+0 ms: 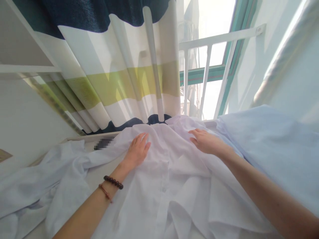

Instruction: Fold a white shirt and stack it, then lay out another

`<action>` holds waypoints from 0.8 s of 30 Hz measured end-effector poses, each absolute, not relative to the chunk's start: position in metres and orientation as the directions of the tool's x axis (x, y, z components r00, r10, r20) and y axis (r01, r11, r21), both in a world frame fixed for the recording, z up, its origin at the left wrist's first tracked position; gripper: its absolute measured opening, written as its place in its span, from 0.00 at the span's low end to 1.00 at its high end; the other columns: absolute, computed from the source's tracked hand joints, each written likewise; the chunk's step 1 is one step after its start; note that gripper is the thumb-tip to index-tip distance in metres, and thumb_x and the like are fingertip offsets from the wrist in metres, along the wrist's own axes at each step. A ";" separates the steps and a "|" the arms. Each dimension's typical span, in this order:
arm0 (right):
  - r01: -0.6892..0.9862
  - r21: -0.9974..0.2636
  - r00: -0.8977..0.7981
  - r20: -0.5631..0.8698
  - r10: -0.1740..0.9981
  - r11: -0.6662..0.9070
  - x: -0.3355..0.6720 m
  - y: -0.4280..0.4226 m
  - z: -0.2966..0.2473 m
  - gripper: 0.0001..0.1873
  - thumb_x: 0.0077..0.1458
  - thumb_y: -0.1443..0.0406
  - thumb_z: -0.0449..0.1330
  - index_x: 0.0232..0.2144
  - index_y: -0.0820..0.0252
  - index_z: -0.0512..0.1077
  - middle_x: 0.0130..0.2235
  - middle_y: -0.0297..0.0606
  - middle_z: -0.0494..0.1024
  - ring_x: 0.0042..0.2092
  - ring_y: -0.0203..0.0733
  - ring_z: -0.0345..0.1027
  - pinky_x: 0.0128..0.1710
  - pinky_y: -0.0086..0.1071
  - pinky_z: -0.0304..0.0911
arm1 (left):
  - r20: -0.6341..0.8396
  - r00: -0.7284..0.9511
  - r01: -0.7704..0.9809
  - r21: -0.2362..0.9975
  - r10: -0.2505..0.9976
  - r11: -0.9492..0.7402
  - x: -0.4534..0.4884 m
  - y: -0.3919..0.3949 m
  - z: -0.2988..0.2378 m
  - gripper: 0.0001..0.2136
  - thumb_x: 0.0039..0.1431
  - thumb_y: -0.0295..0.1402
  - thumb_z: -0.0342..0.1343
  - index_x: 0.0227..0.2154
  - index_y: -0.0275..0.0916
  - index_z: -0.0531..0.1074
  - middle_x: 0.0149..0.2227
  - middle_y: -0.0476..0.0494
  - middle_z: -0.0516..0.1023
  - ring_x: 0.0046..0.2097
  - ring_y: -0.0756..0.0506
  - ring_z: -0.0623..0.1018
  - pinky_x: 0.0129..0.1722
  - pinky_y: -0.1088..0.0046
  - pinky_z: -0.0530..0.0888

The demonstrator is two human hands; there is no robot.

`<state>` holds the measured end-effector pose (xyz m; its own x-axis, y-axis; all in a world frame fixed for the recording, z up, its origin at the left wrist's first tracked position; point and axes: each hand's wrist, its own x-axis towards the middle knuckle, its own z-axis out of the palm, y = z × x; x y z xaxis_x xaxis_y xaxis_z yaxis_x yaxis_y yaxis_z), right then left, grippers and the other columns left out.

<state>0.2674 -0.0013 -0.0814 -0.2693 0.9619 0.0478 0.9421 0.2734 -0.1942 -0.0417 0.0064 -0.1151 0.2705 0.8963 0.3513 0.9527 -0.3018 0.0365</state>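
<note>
A white button-up shirt point(169, 186) lies spread and crumpled on a flat surface in front of me. My left hand point(137, 151) rests flat on the shirt's upper left part, fingers stretched out and together. Dark bead bracelets point(113, 182) circle that wrist. My right hand point(205, 141) lies palm down on the shirt's upper right part, fingers extended toward the left. Neither hand grips the cloth. One sleeve of the shirt point(37, 186) trails off to the left.
A pale blue cloth point(269, 146) lies at the right, next to the shirt. A striped curtain point(119, 79) hangs behind, with a white window railing point(214, 59) and green frame to its right. A white wall stands at the left.
</note>
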 end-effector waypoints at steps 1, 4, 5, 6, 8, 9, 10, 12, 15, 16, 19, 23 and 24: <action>0.945 -0.186 -0.255 0.090 0.963 0.268 0.261 0.007 -0.082 0.24 0.64 0.64 0.44 0.61 0.62 0.58 0.61 0.48 0.64 0.59 0.53 0.60 0.53 0.42 0.59 | 0.367 0.251 0.962 0.012 0.896 -0.274 -0.045 0.020 -0.114 0.24 0.66 0.34 0.43 0.62 0.29 0.58 0.63 0.30 0.60 0.64 0.36 0.60 0.63 0.56 0.58; 0.964 -0.140 -0.199 0.174 0.964 0.224 0.246 0.041 -0.088 0.29 0.63 0.65 0.48 0.65 0.62 0.51 0.65 0.51 0.57 0.58 0.53 0.62 0.50 0.41 0.62 | 0.383 0.178 0.981 0.009 0.906 -0.196 -0.055 0.057 -0.113 0.25 0.63 0.31 0.46 0.63 0.33 0.57 0.63 0.32 0.61 0.62 0.34 0.63 0.59 0.54 0.64; 0.970 -0.122 -0.183 0.192 0.964 0.209 0.245 0.053 -0.092 0.30 0.63 0.64 0.49 0.65 0.62 0.50 0.64 0.52 0.57 0.57 0.54 0.63 0.48 0.41 0.63 | 0.387 0.147 0.984 0.036 0.910 -0.175 -0.059 0.067 -0.114 0.25 0.64 0.31 0.47 0.63 0.35 0.57 0.63 0.33 0.61 0.61 0.34 0.63 0.57 0.53 0.65; 0.973 -0.110 -0.176 0.203 0.963 0.201 0.246 0.064 -0.096 0.30 0.63 0.62 0.49 0.65 0.61 0.51 0.63 0.52 0.59 0.55 0.54 0.64 0.47 0.40 0.63 | 0.390 0.117 0.985 0.070 0.913 -0.156 -0.061 0.076 -0.116 0.25 0.64 0.32 0.47 0.63 0.36 0.57 0.63 0.33 0.61 0.61 0.33 0.65 0.56 0.53 0.67; 0.974 -0.093 -0.184 0.216 0.959 0.208 0.252 0.081 -0.103 0.26 0.64 0.59 0.49 0.62 0.58 0.58 0.59 0.49 0.64 0.53 0.52 0.67 0.44 0.38 0.64 | 0.399 0.070 0.983 0.130 0.914 -0.132 -0.065 0.089 -0.121 0.23 0.64 0.34 0.47 0.62 0.37 0.60 0.61 0.33 0.65 0.58 0.34 0.68 0.54 0.54 0.69; 0.972 -0.080 -0.196 0.226 0.954 0.219 0.256 0.088 -0.106 0.22 0.65 0.59 0.49 0.59 0.56 0.62 0.57 0.48 0.66 0.51 0.50 0.68 0.43 0.37 0.64 | 0.411 0.055 0.981 0.149 0.910 -0.126 -0.066 0.093 -0.124 0.22 0.65 0.34 0.47 0.61 0.37 0.63 0.59 0.33 0.66 0.56 0.34 0.69 0.53 0.55 0.69; 0.971 -0.062 -0.213 0.236 0.948 0.233 0.260 0.094 -0.108 0.19 0.65 0.59 0.48 0.55 0.56 0.66 0.56 0.47 0.67 0.49 0.48 0.69 0.41 0.35 0.63 | 0.426 0.044 0.979 0.161 0.904 -0.124 -0.067 0.097 -0.127 0.21 0.65 0.34 0.47 0.59 0.37 0.65 0.57 0.33 0.68 0.55 0.35 0.71 0.52 0.56 0.69; 0.962 -0.022 -0.260 0.242 0.935 0.273 0.267 0.104 -0.107 0.16 0.66 0.62 0.46 0.47 0.57 0.70 0.52 0.45 0.70 0.45 0.45 0.71 0.38 0.32 0.62 | 0.452 0.032 0.972 0.193 0.892 -0.133 -0.070 0.101 -0.128 0.18 0.65 0.33 0.47 0.54 0.37 0.71 0.53 0.36 0.72 0.52 0.37 0.73 0.51 0.59 0.70; 0.947 0.002 -0.315 0.208 0.926 0.322 0.277 0.121 -0.093 0.13 0.65 0.64 0.48 0.40 0.59 0.73 0.45 0.44 0.73 0.40 0.43 0.73 0.36 0.31 0.61 | 0.457 0.059 0.951 0.245 0.888 -0.189 -0.080 0.105 -0.118 0.14 0.65 0.33 0.47 0.45 0.38 0.76 0.47 0.42 0.77 0.47 0.44 0.76 0.49 0.68 0.71; 0.946 0.004 -0.317 0.199 0.927 0.323 0.282 0.128 -0.087 0.13 0.64 0.64 0.49 0.38 0.60 0.73 0.44 0.44 0.73 0.40 0.44 0.73 0.36 0.32 0.61 | 0.455 0.071 0.942 0.261 0.888 -0.209 -0.083 0.108 -0.113 0.13 0.65 0.34 0.48 0.42 0.38 0.77 0.45 0.45 0.79 0.45 0.45 0.76 0.49 0.70 0.71; 0.975 -0.005 -0.214 0.236 0.948 0.222 0.303 0.154 -0.066 0.15 0.64 0.65 0.47 0.40 0.64 0.73 0.45 0.51 0.72 0.41 0.50 0.73 0.38 0.37 0.63 | 0.478 0.047 0.927 0.305 0.877 -0.217 -0.092 0.121 -0.093 0.12 0.63 0.33 0.49 0.39 0.36 0.77 0.41 0.46 0.81 0.43 0.47 0.77 0.48 0.72 0.71; 0.971 -0.215 0.178 0.387 0.905 -0.099 0.330 0.179 -0.052 0.19 0.63 0.65 0.45 0.46 0.69 0.72 0.48 0.57 0.71 0.47 0.57 0.70 0.44 0.44 0.63 | 0.557 -0.094 0.919 0.368 0.825 -0.144 -0.084 0.151 -0.074 0.16 0.66 0.34 0.45 0.45 0.31 0.74 0.44 0.40 0.80 0.45 0.43 0.76 0.50 0.65 0.70; 0.961 -0.255 0.205 0.391 0.897 -0.108 0.331 0.180 -0.052 0.20 0.62 0.64 0.46 0.47 0.69 0.72 0.49 0.57 0.72 0.49 0.56 0.69 0.45 0.44 0.63 | 0.566 -0.115 0.914 0.382 0.817 -0.136 -0.078 0.158 -0.072 0.17 0.66 0.35 0.44 0.46 0.30 0.74 0.44 0.39 0.80 0.45 0.43 0.76 0.49 0.63 0.70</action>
<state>0.3311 0.1796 -0.0522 0.2052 0.8972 0.3909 0.9608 -0.1085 -0.2553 -0.0780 0.1580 -0.0724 -0.1153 0.8166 0.5656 0.9140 -0.1357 0.3823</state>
